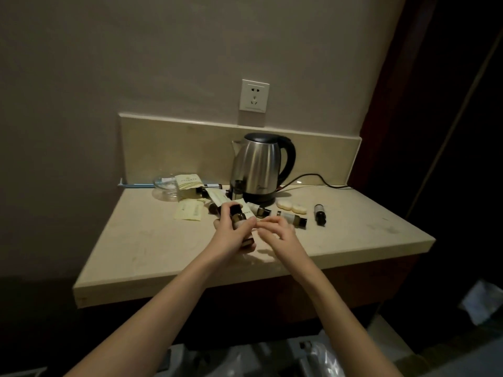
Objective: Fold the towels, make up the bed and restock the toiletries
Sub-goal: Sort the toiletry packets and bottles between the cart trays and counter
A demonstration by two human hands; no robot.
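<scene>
left hand (231, 235): I see it gripping a small dark bottle (237, 217), just in front of the kettle (258, 167)
right hand (275, 231): fingers curled beside that bottle, can't tell if they're pinching anything
spare bottles (319, 213): lying right of the kettle

Two bare forearms seen, no sleeves worn. Left hand (234, 232) and right hand (277, 235) ungloved, no rings or watch noted.

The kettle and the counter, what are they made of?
The kettle looks like shiny brushed steel, since it reflects light in streaks; its lid and handle look like black plastic. The counter looks like pale polished stone, smooth with a faint sheen, though it could be an imitation.
</scene>
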